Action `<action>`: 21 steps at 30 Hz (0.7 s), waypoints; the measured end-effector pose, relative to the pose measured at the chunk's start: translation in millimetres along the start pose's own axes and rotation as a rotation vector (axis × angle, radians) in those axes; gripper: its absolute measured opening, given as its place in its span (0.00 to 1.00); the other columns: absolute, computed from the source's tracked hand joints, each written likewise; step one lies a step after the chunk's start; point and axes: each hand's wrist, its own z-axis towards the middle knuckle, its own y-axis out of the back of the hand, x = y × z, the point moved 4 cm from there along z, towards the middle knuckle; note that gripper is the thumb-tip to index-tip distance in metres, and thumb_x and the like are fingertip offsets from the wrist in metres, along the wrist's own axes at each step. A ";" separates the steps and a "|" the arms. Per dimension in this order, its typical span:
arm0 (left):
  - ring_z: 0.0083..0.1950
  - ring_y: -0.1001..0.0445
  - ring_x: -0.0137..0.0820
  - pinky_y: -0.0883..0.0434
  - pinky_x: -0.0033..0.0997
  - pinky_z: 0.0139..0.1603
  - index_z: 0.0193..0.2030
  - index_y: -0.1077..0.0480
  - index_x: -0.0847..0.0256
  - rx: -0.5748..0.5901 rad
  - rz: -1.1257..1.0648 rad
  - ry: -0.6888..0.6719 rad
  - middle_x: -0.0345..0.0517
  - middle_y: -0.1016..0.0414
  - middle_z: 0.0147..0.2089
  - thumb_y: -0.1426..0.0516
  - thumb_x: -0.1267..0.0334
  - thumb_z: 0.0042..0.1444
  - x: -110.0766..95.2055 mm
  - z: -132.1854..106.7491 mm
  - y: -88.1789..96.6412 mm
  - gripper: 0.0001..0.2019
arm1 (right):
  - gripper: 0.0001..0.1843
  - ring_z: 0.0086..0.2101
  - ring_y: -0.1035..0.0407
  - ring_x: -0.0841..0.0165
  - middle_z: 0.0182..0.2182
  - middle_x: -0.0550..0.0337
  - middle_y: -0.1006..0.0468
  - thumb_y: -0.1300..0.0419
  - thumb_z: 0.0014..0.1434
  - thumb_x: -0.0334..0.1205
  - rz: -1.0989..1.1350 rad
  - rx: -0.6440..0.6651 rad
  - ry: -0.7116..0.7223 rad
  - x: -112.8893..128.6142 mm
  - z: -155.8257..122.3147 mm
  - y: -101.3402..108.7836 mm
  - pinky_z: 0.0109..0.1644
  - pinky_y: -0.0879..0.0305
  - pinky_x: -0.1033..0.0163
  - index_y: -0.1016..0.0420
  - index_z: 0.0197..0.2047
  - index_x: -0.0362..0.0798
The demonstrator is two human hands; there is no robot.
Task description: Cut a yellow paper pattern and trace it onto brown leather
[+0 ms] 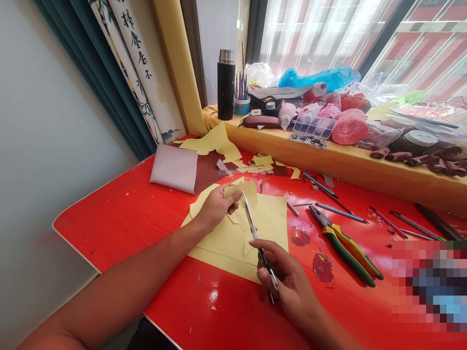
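Pinched between the thumb and fingers of my left hand (pixel 223 200) is a small piece of yellow paper (pixel 250 191). My right hand (pixel 286 272) is wrapped round the handles of a pair of scissors (pixel 251 216). Their blades point up and away from me, and the tips are at the paper beside my left thumb. I cannot tell whether the blades are cutting into it. Below both hands lie larger yellow sheets (pixel 222 243), with cut pieces on top of them.
Green-and-yellow pliers (pixel 346 248) lie right of the sheets, near thin pencils or rods (pixel 341 213). Yellow scraps (pixel 219 141) and a folded pinkish-grey sheet (pixel 174 167) lie at the back. A black thermos (pixel 226 87) stands on the crowded windowsill (pixel 350 165). The lower right corner is pixelated.
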 end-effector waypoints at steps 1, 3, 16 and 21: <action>0.26 0.35 0.24 0.39 0.26 0.25 0.38 0.30 0.59 0.001 -0.002 -0.005 0.37 0.30 0.30 0.29 0.44 0.55 -0.4 -0.1 -0.1 0.22 | 0.31 0.20 0.43 0.73 0.27 0.68 0.40 0.35 0.66 0.66 0.003 0.002 -0.002 -0.5 0.0 0.1 0.20 0.35 0.66 0.23 0.60 0.52; 0.27 0.35 0.23 0.40 0.25 0.25 0.37 0.30 0.59 0.005 -0.012 -0.017 0.37 0.30 0.31 0.30 0.44 0.56 -0.9 -0.3 -0.1 0.22 | 0.31 0.20 0.43 0.73 0.28 0.68 0.39 0.35 0.66 0.66 0.007 0.009 -0.005 -1.3 0.0 0.0 0.20 0.34 0.67 0.23 0.60 0.52; 0.23 0.37 0.24 0.42 0.26 0.25 0.37 0.33 0.58 0.030 -0.045 0.014 0.37 0.29 0.25 0.33 0.40 0.59 0.3 0.2 -2.2 0.24 | 0.31 0.20 0.43 0.73 0.27 0.69 0.39 0.36 0.67 0.66 0.008 0.010 0.018 1.3 0.1 -0.3 0.21 0.36 0.67 0.24 0.60 0.51; 0.23 0.37 0.24 0.42 0.25 0.25 0.36 0.34 0.59 0.046 -0.055 0.030 0.38 0.29 0.25 0.33 0.40 0.58 -1.3 -1.8 -3.2 0.24 | 0.29 0.19 0.44 0.74 0.27 0.70 0.40 0.36 0.68 0.65 0.010 0.020 0.044 1.5 0.6 0.6 0.20 0.38 0.68 0.25 0.60 0.52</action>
